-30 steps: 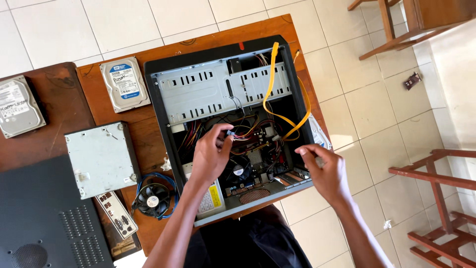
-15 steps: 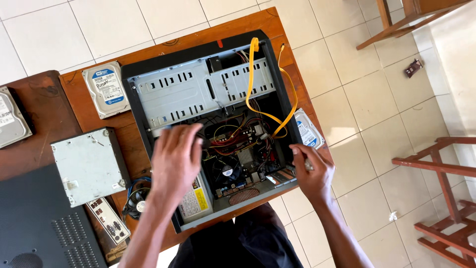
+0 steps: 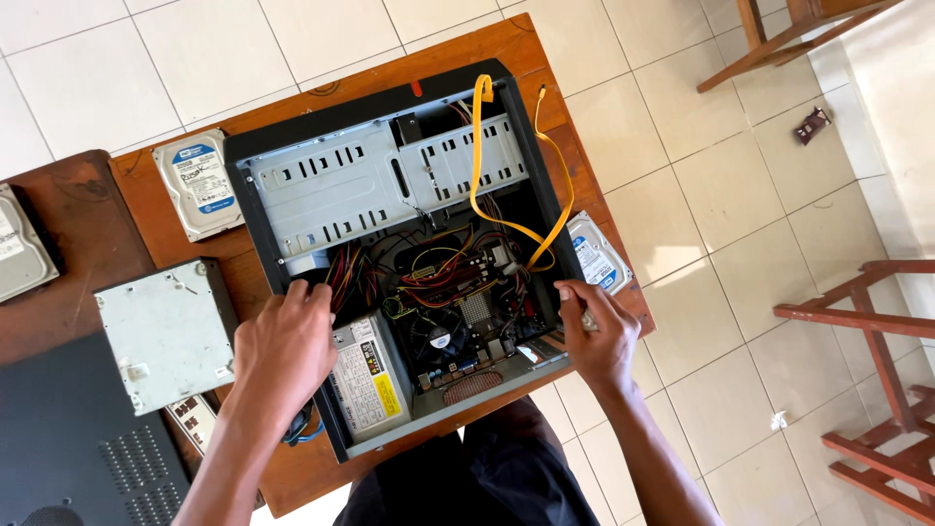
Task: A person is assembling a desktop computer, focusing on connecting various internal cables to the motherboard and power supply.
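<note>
Left hand [image 3: 284, 348] and right hand [image 3: 594, 331] curled on opposite walls of open computer case [image 3: 255, 209], hard drives [image 3: 198, 183] alongside.

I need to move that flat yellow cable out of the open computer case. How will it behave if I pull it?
The yellow cable will probably be floppy: it drapes over the computer case edge in loose loops. It looks light and thin. Its lower end runs among the wires, so it may snag.

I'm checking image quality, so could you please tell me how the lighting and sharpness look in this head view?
Head view: even daylight, brightest on the floor tiles at right; the left hand, right hand and case are sharp, no motion blur; the case interior is darker but readable.
</note>
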